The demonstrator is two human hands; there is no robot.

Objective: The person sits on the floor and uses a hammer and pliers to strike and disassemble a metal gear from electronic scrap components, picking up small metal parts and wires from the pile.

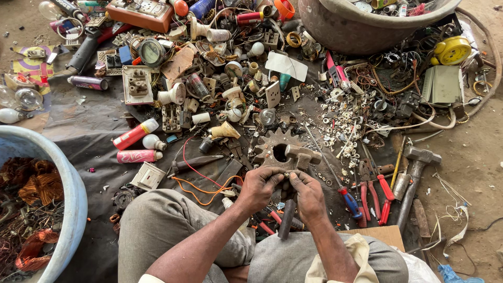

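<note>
gear wheel (pixel 277 149) lay mid-sheet, a hammer head (pixel 303 155) on its right edge. both hands, left hand (pixel 259 187) and right hand (pixel 308 195), met just in front of the gear. screwdriver (pixel 335 181), pliers (pixel 374 195) and second hammer (pixel 415 173) to its right. spray cans (pixel 137 144) to its left, tub of wire coils (pixel 36 207) further left. basin (pixel 367 23) behind it, to the right.

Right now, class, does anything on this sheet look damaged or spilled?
Yes. White broken bits lie scattered over the dark sheet beyond the hands, and a wall socket lies loose, off any wall.

Bright, even daylight with soft, faint shadows; sharp throughout, slight wide-angle bending at the edges.
</note>
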